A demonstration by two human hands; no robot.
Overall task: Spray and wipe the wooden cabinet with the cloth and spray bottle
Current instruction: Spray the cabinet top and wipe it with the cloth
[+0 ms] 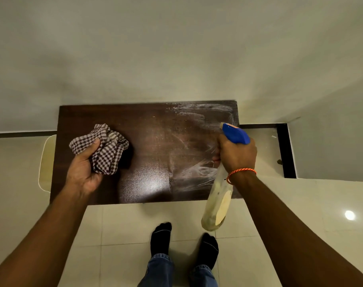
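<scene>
While hands overhang cabinet, cloth left, bottle right

the right hand hides the neck of the spray bottle; a dark speck right of the cabinet is too small to tell

No writing can be read; the pale label on the spray bottle is illegible.

A domestic room is indicated: glossy cream floor tiles are met by a plain off-white wall along a dark skirting strip. A dark brown wooden cabinet is set against that wall, and black socks are worn on the tiles.
</scene>
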